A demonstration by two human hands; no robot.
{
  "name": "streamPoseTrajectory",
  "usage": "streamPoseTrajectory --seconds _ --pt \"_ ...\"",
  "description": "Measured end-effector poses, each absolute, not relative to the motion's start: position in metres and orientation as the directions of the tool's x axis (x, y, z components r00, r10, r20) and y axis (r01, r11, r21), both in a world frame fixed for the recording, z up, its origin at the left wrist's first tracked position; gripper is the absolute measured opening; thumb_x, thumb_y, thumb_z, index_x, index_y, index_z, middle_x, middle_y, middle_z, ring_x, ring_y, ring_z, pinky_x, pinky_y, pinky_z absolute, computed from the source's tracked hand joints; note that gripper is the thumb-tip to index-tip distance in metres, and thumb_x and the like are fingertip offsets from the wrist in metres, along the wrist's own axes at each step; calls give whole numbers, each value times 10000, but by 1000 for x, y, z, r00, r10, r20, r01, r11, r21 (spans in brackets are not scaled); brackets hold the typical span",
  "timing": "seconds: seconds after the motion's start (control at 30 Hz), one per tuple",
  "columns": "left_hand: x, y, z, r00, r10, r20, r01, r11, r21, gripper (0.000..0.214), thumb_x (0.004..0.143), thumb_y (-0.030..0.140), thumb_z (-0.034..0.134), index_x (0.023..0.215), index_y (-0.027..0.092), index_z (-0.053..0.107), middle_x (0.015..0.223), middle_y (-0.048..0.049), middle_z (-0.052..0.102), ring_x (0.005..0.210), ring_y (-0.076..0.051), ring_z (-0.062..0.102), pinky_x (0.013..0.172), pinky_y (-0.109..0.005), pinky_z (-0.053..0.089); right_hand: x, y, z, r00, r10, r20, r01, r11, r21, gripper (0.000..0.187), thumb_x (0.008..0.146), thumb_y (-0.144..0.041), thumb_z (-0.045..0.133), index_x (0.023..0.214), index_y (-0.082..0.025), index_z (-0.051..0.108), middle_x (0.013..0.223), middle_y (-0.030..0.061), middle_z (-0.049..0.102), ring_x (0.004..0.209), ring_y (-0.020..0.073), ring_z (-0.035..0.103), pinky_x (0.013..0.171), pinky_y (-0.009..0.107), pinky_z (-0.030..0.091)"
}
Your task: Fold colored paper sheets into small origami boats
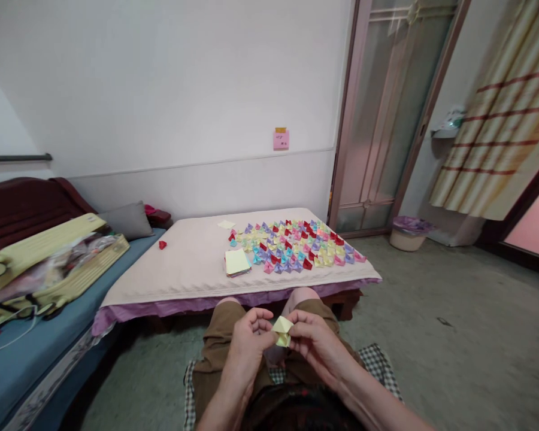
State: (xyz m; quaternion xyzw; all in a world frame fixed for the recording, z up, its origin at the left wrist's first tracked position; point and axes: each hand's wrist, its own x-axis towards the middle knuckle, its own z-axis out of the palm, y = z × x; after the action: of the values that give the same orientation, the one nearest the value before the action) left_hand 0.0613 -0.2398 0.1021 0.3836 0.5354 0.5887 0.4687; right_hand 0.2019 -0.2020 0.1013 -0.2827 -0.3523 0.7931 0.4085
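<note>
Between my hands, above my lap, is a small pale yellow folded paper piece [282, 325] with a pointed top. My left hand [250, 337] pinches its left side between thumb and fingers. From the right, my right hand [311, 336] grips the other side with its fingertips. Beyond my knees, a stack of square paper sheets [238, 262] with a pale yellow one on top lies on the cloth-covered table [184, 272]. Right of it spread rows of many small folded paper pieces [291, 245] in red, purple, yellow, pink, blue and green.
A red folded piece [162, 245] lies alone at the table's left, and a pale sheet [226, 224] at the back. Left stands a bed or couch with an open yellow suitcase [54, 263] and a grey cushion [126, 220]. A lined bin [408, 234] stands by the glass door.
</note>
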Motion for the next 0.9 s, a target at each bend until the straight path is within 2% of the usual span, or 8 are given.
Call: streamPoseTrajectory --seconds 0.17,0.27,0.5,0.7,0.9 --pt "64 -240 103 -269 963 -34 -93 9 996 285 576 127 633 859 131 597 559 65 528 483 -80 449 493 -194 310 202 -203 103 -500 857 -124 -364 -338 -868 96 558 -69 611 611 -128 665 589 0 615 527 96 499 519 211 387" --pt "67 -241 105 -309 951 27 -22 -36 999 286 594 139 622 879 132 591 572 64 513 498 -84 432 502 -197 319 200 -202 102 -491 866 -99 -357 -303 -883 100 565 -72 598 615 -132 659 586 -5 611 524 97 496 521 215 383" --pt "72 -244 107 -314 943 111 40 -104 994 188 703 215 587 875 140 605 617 44 512 553 -100 458 534 -201 357 201 -200 99 -432 899 -67 -300 -214 -930 69 610 -105 589 644 -155 622 566 -27 571 522 103 490 502 209 353" --pt "74 -239 104 -360 930 77 92 -46 995 203 636 188 602 830 128 603 557 53 490 505 -98 430 493 -198 340 198 -199 93 -416 907 -69 -229 -178 -957 31 619 -125 588 628 -152 599 568 -27 568 525 105 493 516 217 371" --pt "76 -236 97 -376 923 87 157 -29 987 179 600 133 571 774 128 617 533 53 471 503 -101 414 489 -200 328 196 -195 89 -373 926 -56 -157 -122 -980 49 596 -116 588 573 -158 582 511 -49 536 483 91 447 479 205 334"
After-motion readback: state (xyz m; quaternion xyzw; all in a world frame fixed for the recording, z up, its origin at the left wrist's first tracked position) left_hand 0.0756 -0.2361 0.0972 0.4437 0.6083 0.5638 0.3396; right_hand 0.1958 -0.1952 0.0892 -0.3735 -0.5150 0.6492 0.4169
